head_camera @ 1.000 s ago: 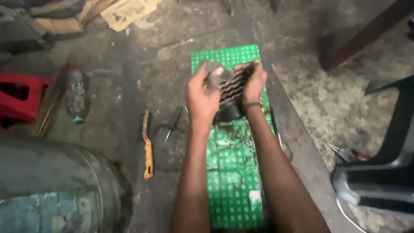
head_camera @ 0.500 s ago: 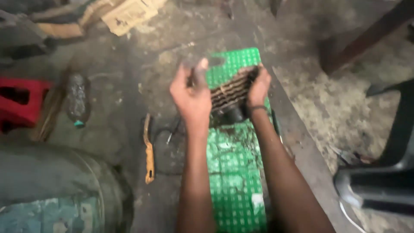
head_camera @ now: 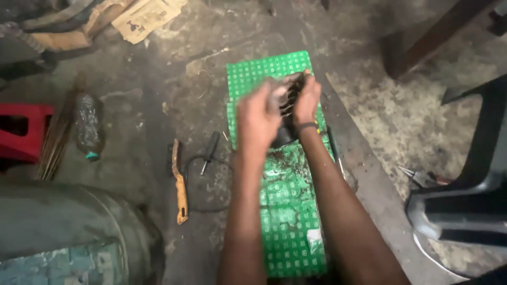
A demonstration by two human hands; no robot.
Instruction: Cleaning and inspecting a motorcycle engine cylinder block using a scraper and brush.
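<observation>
Two forearms enter from the bottom edge and reach away from the camera over a long green mat (head_camera: 288,232) laid on a dirty concrete floor (head_camera: 158,121). The mat is printed with a grid of small pale squares and is smeared with dark grease about halfway along its length.

Near field, left: a large grey-green drum (head_camera: 68,232) fills the lower left corner.

Middle field, left of the mat: a tool with an orange handle (head_camera: 180,190) lies lengthwise on the floor. Just beside it are a screwdriver with a dark handle (head_camera: 209,150) and a loop of thin black wire (head_camera: 198,182). To the right, a black plastic chair (head_camera: 465,200) stands at the frame edge, with a pair of pliers (head_camera: 417,175) on the floor near its leg.

Working zone: the left hand (head_camera: 259,119) and the right hand (head_camera: 306,97) are both closed around a dark finned metal part (head_camera: 288,100), one on each side. The part is above the far half of the mat; whether it rests on the mat or is lifted clear cannot be determined. The left hand is blurred, so the exact finger placement is not readable. The right hand's fingers wrap the part's far right edge, and a dark band sits on that wrist.

Far field, left: a clear plastic bottle (head_camera: 87,126) lies on the floor beside a red plastic stool (head_camera: 24,132). Torn cardboard (head_camera: 145,18) lies at the top edge.
</observation>
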